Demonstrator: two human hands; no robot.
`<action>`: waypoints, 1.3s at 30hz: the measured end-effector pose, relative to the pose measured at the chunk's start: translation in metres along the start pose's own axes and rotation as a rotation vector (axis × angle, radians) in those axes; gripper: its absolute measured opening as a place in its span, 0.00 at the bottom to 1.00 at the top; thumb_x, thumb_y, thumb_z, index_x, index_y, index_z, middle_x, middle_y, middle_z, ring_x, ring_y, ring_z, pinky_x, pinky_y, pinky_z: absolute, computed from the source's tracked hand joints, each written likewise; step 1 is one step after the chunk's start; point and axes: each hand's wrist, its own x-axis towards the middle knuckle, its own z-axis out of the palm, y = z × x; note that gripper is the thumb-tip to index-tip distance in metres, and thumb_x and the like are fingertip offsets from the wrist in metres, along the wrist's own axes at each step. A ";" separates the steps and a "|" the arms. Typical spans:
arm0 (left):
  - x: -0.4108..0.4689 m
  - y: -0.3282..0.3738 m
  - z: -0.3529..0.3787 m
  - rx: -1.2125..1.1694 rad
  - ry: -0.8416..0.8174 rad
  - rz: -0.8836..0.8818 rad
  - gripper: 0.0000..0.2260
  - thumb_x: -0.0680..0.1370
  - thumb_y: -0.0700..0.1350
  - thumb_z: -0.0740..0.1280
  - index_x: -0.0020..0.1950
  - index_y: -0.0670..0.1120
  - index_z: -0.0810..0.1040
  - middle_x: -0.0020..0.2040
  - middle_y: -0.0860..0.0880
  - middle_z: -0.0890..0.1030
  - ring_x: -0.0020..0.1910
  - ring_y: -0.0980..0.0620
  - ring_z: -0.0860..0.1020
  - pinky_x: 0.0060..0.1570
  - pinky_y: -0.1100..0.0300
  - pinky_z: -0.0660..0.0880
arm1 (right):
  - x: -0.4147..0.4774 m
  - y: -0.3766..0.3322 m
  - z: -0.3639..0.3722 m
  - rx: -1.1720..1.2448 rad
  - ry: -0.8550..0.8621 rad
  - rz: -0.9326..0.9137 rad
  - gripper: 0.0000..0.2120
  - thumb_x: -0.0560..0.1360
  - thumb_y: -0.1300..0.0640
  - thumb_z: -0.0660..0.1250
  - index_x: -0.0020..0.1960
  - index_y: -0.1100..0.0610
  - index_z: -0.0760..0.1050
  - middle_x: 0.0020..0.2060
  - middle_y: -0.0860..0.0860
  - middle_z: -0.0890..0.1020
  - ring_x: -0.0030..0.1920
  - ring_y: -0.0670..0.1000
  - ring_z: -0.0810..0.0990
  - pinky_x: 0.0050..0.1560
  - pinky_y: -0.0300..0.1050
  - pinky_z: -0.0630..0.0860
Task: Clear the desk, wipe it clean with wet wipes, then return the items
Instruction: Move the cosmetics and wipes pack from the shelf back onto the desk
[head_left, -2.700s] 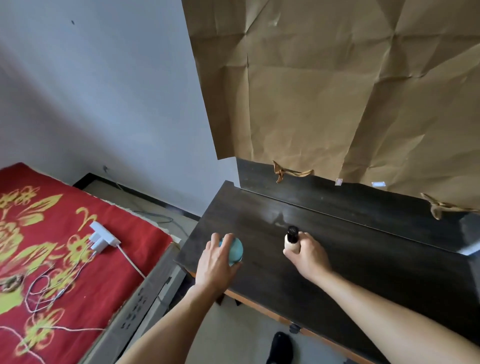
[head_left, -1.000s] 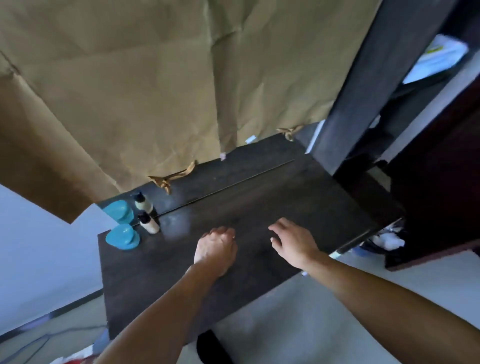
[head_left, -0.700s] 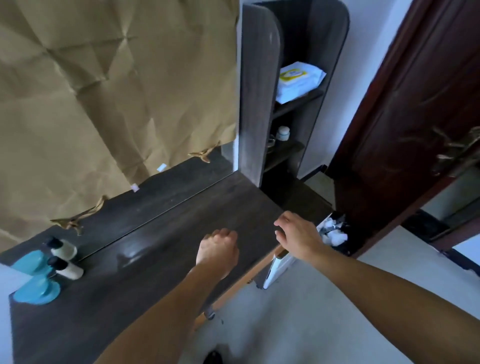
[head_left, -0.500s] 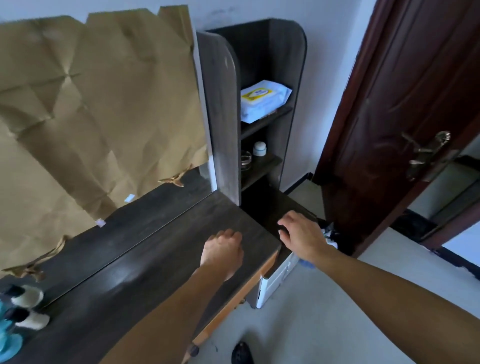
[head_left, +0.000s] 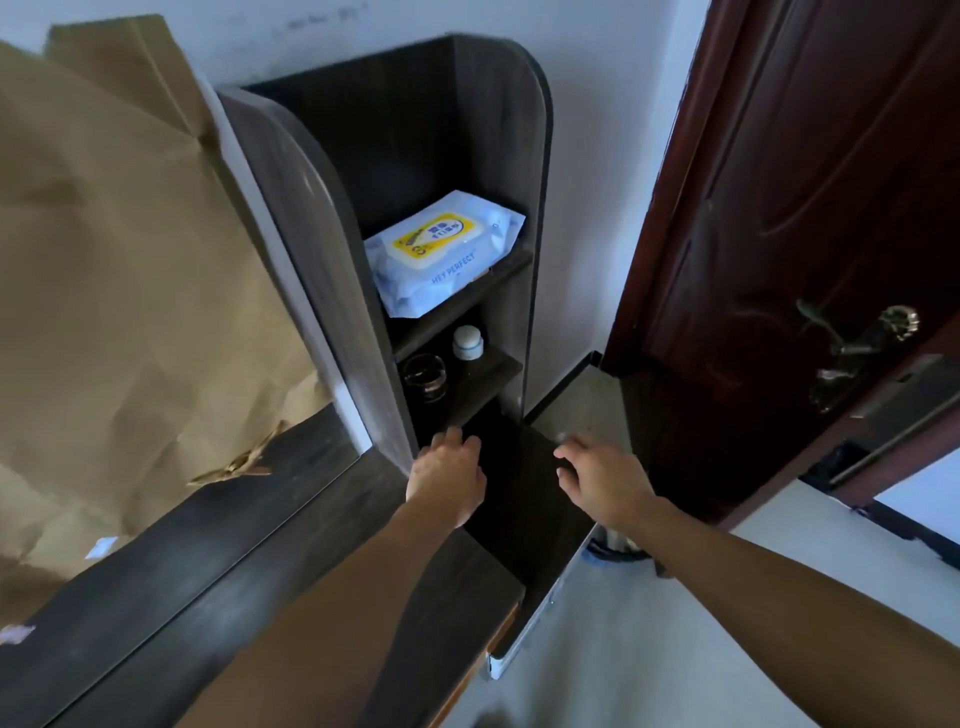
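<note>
A dark wooden desk (head_left: 218, 587) runs from lower left to a tall dark shelf unit (head_left: 498, 130) at its right end. On the upper shelf lies a white pack of wet wipes (head_left: 441, 254) with a yellow label. One shelf lower stand a small white jar (head_left: 467, 343) and a dark glass cup (head_left: 425, 376). My left hand (head_left: 447, 480) hovers just below the cup's shelf, fingers loosely curled, holding nothing. My right hand (head_left: 605, 480) reaches over the low dark surface at the shelf's foot, fingers apart and empty.
Crumpled brown paper (head_left: 130, 291) covers the wall panel behind the desk. A dark red door (head_left: 789, 234) with a metal handle (head_left: 857, 343) stands close on the right. A bin (head_left: 618, 545) sits on the pale floor below my right wrist.
My view has swung right from the desk's left end to the shelf unit. The blue items and small bottles have dropped out of view. Both empty hands have moved to the shelf's foot.
</note>
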 end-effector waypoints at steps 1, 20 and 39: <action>0.013 0.000 0.000 -0.004 -0.007 -0.013 0.15 0.78 0.46 0.61 0.64 0.45 0.70 0.62 0.44 0.69 0.61 0.44 0.70 0.56 0.50 0.73 | 0.009 0.006 0.001 0.011 -0.007 -0.012 0.14 0.77 0.50 0.62 0.60 0.54 0.75 0.54 0.51 0.77 0.49 0.52 0.79 0.44 0.42 0.72; 0.192 -0.014 0.063 0.028 0.142 -0.671 0.28 0.78 0.51 0.61 0.76 0.48 0.57 0.73 0.40 0.58 0.70 0.31 0.56 0.63 0.39 0.65 | 0.195 0.135 0.026 0.096 -0.127 -0.473 0.09 0.74 0.54 0.64 0.51 0.56 0.79 0.50 0.50 0.79 0.44 0.54 0.80 0.41 0.49 0.78; 0.135 0.016 0.088 -0.057 0.369 -0.730 0.23 0.74 0.48 0.66 0.68 0.48 0.68 0.70 0.39 0.63 0.62 0.38 0.66 0.55 0.45 0.74 | 0.289 0.021 0.072 -0.127 -0.185 -0.613 0.32 0.71 0.53 0.69 0.71 0.54 0.61 0.69 0.58 0.61 0.66 0.61 0.61 0.58 0.54 0.72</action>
